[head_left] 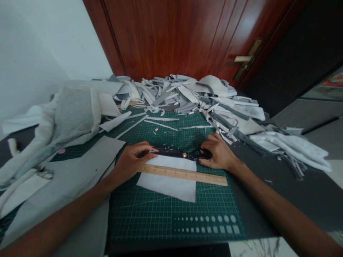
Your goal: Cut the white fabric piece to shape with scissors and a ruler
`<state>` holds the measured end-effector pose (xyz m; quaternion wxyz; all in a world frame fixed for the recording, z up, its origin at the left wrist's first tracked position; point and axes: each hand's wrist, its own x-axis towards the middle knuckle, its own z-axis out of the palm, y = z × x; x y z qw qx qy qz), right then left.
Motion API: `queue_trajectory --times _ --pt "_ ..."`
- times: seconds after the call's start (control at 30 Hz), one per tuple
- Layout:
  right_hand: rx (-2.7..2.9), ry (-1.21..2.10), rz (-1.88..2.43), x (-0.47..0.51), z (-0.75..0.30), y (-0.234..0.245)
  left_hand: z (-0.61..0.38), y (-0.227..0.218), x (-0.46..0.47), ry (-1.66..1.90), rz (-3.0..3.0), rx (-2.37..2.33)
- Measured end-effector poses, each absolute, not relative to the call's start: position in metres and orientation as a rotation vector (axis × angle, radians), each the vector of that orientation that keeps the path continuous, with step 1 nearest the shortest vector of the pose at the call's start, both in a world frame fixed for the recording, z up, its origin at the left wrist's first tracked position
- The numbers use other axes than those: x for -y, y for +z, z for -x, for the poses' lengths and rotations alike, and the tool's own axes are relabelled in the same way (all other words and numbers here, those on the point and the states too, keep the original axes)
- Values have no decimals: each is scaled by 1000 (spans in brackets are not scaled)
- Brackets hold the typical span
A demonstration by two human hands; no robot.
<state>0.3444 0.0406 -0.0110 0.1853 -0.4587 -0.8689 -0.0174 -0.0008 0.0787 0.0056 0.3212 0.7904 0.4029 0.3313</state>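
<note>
Black tailor's shears (177,154) lie across the top of the green cutting mat (160,217), their blades pointing left. My right hand (215,152) grips the shears at the handles. My left hand (131,160) lies flat at the blade end, its fingertips touching the blades and its heel over the left end of a wooden ruler (182,175). That ruler rests across a white fabric piece (167,187), and the shears cover the fabric's top edge. Small fabric snips are scattered around the blades.
A large heap of grey and white fabric offcuts (171,94) rises behind the mat against a wooden door (171,35) with a brass handle (242,59). Grey fabric sheets (66,182) overlap the mat's left side. Thin white strips lie on its far part.
</note>
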Motion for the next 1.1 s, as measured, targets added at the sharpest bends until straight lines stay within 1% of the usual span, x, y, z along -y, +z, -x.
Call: queue_trajectory --times 0.23,0.57,0.83,1.1 --pt "2436 -64 1325 -40 -344 -11 0 8 -79 837 -2046 -1049" --pt "2444 1 1378 -40 -344 -9 -1 8 -79 827 -2076 -1061" --pt "2465 -30 1373 -42 -346 -10 1 4 -80 831 -2048 -1067" --pt "2471 -74 1363 -42 -346 -10 -2 9 -78 845 -2047 -1078"
